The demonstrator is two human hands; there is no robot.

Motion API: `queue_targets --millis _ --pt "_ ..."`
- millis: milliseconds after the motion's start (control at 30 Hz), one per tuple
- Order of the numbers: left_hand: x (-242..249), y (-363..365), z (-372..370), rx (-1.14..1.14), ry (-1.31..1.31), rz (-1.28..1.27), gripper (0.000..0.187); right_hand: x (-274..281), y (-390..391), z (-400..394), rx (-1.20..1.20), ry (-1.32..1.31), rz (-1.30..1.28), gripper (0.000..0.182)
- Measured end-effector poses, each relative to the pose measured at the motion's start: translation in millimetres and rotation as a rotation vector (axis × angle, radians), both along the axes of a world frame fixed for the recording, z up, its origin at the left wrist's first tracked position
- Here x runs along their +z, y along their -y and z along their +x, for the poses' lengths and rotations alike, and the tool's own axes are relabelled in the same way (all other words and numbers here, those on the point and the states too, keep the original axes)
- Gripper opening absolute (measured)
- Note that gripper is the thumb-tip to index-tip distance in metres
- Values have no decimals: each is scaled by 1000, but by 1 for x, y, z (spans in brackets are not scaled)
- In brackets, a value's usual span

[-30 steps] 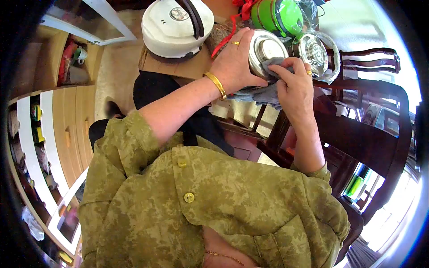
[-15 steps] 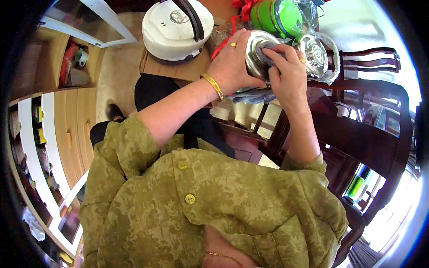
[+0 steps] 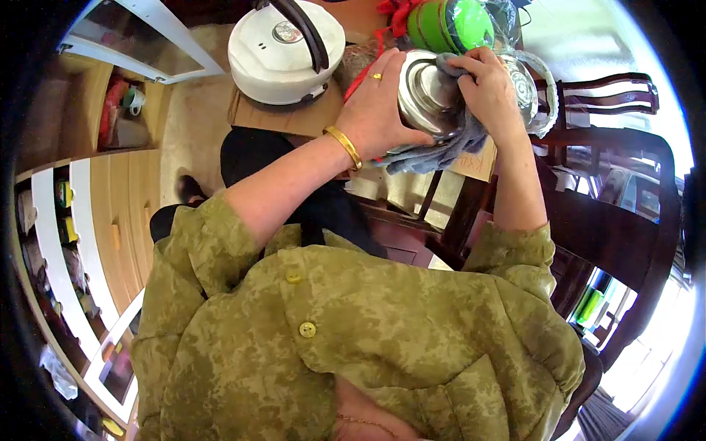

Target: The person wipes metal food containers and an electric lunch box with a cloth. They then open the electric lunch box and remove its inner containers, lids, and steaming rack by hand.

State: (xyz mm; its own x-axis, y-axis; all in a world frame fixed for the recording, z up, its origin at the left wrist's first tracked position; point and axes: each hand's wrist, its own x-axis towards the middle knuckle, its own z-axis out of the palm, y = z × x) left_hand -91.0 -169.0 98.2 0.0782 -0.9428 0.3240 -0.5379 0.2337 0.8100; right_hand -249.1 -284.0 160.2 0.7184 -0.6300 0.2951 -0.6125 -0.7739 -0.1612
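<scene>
A round, shiny stainless-steel vessel (image 3: 432, 92) with stepped rings is tilted toward me; its exact kind I cannot make out. My left hand (image 3: 375, 106) grips its left side, thumb along the lower edge and fingers over the upper side. Pinched in my right hand (image 3: 489, 92) is a grey cloth (image 3: 474, 140), touching the vessel's upper right part. More of this cloth hangs bunched beneath the vessel. Just behind my right hand, a second shiny metal piece (image 3: 523, 88) lies in clear plastic wrapping.
A white rice cooker (image 3: 276, 62) with a dark handle stands on cardboard (image 3: 268, 117) at the upper left. Beyond my hands is a green container (image 3: 467, 28) in plastic, beside red material (image 3: 401, 15). Dark wooden chairs (image 3: 603, 220) stand right, and a cabinet (image 3: 121, 220) left.
My right hand has moved right and slightly up with the cloth, from the vessel's centre to its edge. The vessel's middle now shows, and more cloth hangs below.
</scene>
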Motion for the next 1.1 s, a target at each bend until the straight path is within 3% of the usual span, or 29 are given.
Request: queue_targets --millis 333,500,633,700,767,867,933,1100 --pt "2 4 -4 -20 -1 5 107 9 -51 -25 -258 -64 82 24" --pt "4 1 -4 -33 -20 45 108 14 -71 -21 -246 -95 12 24" --pt "5 0 -4 -43 -22 35 110 21 -90 -18 -216 -86 122 25" --pt "2 0 -4 -13 47 2 110 24 -98 -17 -106 82 322 27" --pt "-4 5 -4 -18 58 -2 112 27 -115 -17 -97 311 721 29" --pt "-7 5 -1 -40 91 7 116 25 -131 -28 -109 503 804 31" --pt "-6 5 4 -70 125 15 118 22 -135 -37 -129 830 959 31" --pt "6 5 20 -313 -60 110 119 45 -138 -41 -168 1014 1121 28"
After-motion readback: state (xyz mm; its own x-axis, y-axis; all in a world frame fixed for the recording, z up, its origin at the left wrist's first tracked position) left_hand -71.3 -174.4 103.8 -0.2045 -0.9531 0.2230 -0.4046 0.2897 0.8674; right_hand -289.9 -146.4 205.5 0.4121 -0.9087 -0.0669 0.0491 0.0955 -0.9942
